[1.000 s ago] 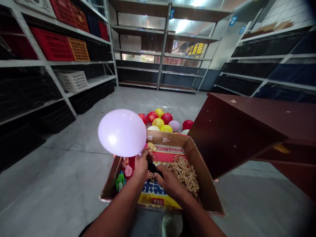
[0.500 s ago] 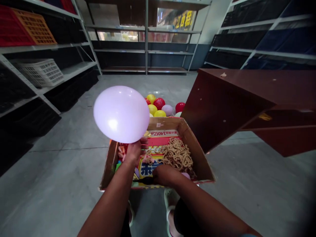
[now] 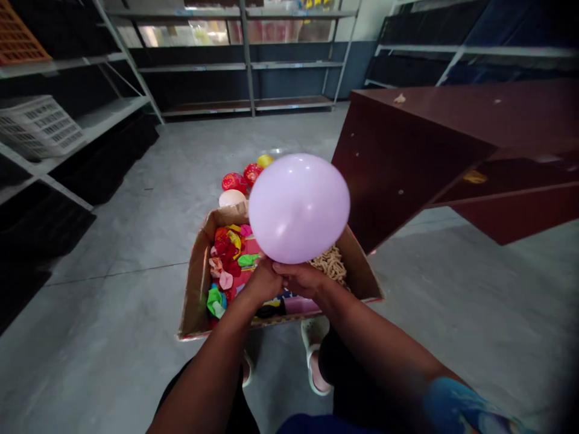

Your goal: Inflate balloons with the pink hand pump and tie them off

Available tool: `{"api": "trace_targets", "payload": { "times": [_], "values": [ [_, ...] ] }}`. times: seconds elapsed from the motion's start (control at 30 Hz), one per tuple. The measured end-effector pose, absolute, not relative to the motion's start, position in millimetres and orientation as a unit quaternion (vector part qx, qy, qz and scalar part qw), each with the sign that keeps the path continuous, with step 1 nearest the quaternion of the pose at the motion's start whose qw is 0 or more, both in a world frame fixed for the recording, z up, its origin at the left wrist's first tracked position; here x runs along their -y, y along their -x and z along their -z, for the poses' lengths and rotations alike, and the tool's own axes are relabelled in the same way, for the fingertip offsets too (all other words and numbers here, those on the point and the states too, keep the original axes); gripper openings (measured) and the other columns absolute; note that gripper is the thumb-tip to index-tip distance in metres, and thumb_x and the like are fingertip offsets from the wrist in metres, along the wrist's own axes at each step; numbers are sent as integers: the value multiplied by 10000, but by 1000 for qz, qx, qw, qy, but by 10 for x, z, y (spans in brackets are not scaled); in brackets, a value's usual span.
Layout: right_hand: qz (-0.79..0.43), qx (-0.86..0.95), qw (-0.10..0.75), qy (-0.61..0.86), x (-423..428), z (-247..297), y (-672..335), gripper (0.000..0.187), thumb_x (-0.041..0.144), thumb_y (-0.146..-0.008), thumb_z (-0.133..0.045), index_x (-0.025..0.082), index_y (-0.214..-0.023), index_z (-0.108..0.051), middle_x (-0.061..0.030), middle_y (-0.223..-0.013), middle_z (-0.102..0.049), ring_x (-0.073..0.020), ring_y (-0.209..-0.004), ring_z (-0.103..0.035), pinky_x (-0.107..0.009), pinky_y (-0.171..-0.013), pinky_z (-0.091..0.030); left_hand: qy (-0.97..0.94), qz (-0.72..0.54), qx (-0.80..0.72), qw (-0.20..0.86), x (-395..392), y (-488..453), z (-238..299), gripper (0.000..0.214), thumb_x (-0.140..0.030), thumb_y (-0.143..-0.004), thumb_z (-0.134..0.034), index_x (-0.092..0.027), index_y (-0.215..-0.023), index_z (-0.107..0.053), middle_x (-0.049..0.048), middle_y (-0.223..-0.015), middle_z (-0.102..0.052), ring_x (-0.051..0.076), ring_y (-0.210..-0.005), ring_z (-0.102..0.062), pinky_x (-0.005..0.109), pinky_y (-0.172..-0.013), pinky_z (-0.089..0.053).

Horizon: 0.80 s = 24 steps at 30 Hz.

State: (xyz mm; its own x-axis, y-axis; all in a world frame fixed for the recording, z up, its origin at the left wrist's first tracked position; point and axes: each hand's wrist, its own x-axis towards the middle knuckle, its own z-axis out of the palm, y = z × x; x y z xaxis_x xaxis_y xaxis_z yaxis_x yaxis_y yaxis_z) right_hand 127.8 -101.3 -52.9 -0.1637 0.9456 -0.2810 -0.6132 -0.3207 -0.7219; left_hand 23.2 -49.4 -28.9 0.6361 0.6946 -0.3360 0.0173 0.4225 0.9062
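An inflated pale purple balloon [image 3: 298,208] stands above the cardboard box [image 3: 192,301], its underside at my hands. My left hand [image 3: 266,280] is closed at the bottom of the balloon; the neck is hidden behind the fingers. My right hand [image 3: 302,279] meets it from the right, fingers closed at the same spot. Below them in the box lies a pink tube with a black end [image 3: 301,305], seemingly a hand pump. Limp balloons [image 3: 228,250] in several colours fill the box's left side, and tan curled strands [image 3: 332,264] heap at its right.
Inflated balloons [image 3: 234,182] in red, yellow and pale pink lie on the floor behind the box. A dark red-brown desk [image 3: 407,150] stands close on the right. Metal shelves [image 3: 251,66] line the back and sides, with a white basket [image 3: 43,126] at left. My feet [image 3: 314,355] are just before the box.
The balloon has moved right with my left hand, over the box's middle. My right hand has left the pump and come up to the balloon's neck. The view has tilted down.
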Motion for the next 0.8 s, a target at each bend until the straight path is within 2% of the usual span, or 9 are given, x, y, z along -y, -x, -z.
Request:
{"api": "trace_targets", "payload": {
  "times": [0.1,0.2,0.3,0.4,0.53,0.63,0.73,0.8],
  "values": [
    [-727,234,539,354,1014,554,-1312,383,407,-607,-801,160,-838,-621,58,-513,-545,-103,-446,-488,-236,-430,-410,-546,-135,-336,756,503,-219,234,171,-74,-663,-612,-159,-521,-567,37,-459,-539,109,-342,-443,188,-322,-237],
    [-715,244,561,339,999,576,-1337,420,433,-629,-782,158,-905,-625,80,-426,-495,-126,-408,-514,-249,-421,-438,-557,-83,-322,761,475,-160,154,119,-233,-744,-634,-158,-656,-605,34,-515,-548,101,-382,-457,169,-333,-240],
    [-696,235,604,310,989,568,-1347,456,429,-693,-740,164,-1036,-599,63,-521,-582,-115,-442,-554,-239,-462,-474,-539,-99,-298,781,442,-102,111,186,-349,-762,-654,-178,-799,-590,-5,-567,-523,70,-386,-414,158,-343,-239],
    [-697,214,628,270,985,530,-1348,372,407,-758,-682,168,-1026,-584,34,-642,-646,-121,-516,-597,-260,-525,-518,-561,-121,-265,775,431,-93,114,256,-408,-782,-638,-166,-752,-561,-29,-543,-464,49,-357,-363,157,-330,-224],
    [-703,185,644,239,968,482,-1338,279,375,-737,-701,182,-907,-592,53,-619,-630,-124,-538,-600,-272,-553,-540,-544,-185,-265,775,478,-174,147,358,-474,-795,-606,-151,-662,-528,-42,-476,-404,39,-327,-324,153,-314,-220],
    [-695,212,637,255,983,446,-1366,306,367,-683,-748,178,-879,-608,56,-620,-624,-121,-565,-600,-269,-588,-539,-445,-221,-294,816,501,-253,168,334,-436,-780,-637,-154,-663,-501,-65,-470,-350,21,-330,-269,130,-312,-183],
    [-672,319,577,338,1073,394,-1531,370,364,-659,-763,156,-936,-632,-1,-802,-682,-146,-728,-639,-306,-734,-531,-314,-203,-328,867,447,-279,151,278,-282,-788,-622,-160,-631,-428,-70,-481,-329,17,-331,-255,119,-307,-157],
    [-602,397,512,466,1165,362,-1745,446,322,-643,-772,162,-1034,-627,-28,-952,-684,-165,-842,-635,-322,-801,-504,-232,-207,-321,894,374,-260,114,264,-194,-795,-579,-163,-616,-388,-70,-487,-310,18,-336,-266,115,-305,-165]
  ]
}}
